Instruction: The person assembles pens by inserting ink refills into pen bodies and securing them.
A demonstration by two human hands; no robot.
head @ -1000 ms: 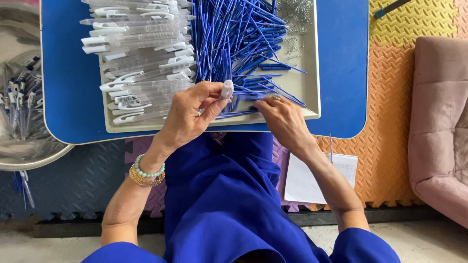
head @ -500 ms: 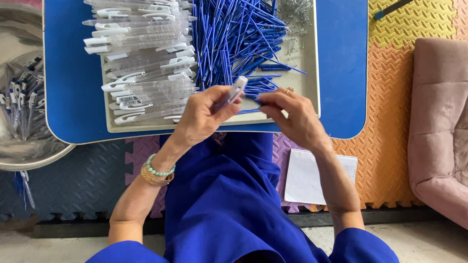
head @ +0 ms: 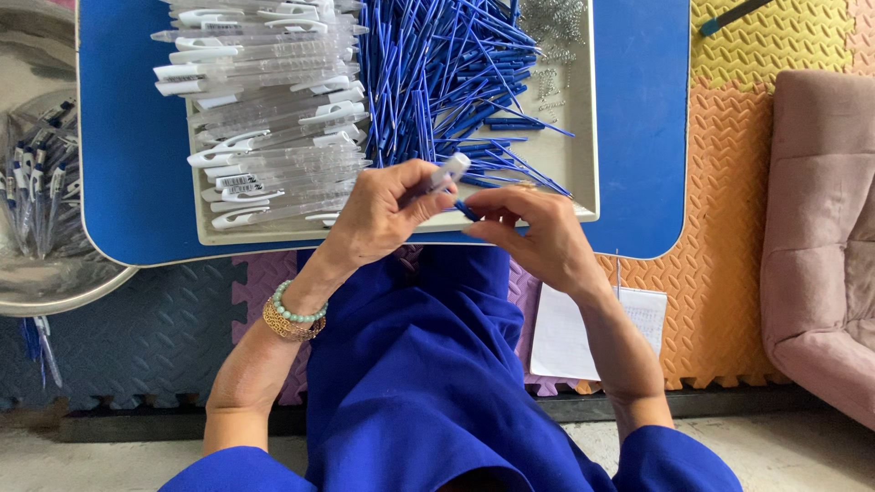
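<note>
So from the head cam I'm looking straight down at my lap and a blue counter [head: 137,182] with rounded corners. My left hand [head: 383,214] is pinching a clear pen barrel [head: 442,175] with a white tip, fingers curled around it, holding it tilted up toward the right, right over the near edge of the tray [head: 574,173]. My right hand [head: 533,232] is just beside it, thumb and fingertips pinched on a thin blue refill [head: 467,210] whose end sits right at the lower end of the barrel. Can't really tell if the refill is actually inside the barrel or only touching it, the fingers cover that bit.

The tray is a shallow beige one sitting on the counter. Left half is stacked with clear pen barrels with white clips [head: 273,109], all lying roughly sideways. The middle is a big messy pile of blue refills [head: 447,82], fanned out every which way. Up in the far right corner of the tray there's a little heap of metal springs [head: 551,27].

Off to the left of the counter there's a round metal bowl [head: 55,282] with pens [head: 36,191] lying in it. On my left wrist there's a green bead bracelet [head: 296,312] next to a gold one. On the foam floor mats [head: 720,182] by my right forearm lies a sheet of paper [head: 583,337], and a pink cushioned seat [head: 820,228] sits at the far right.
</note>
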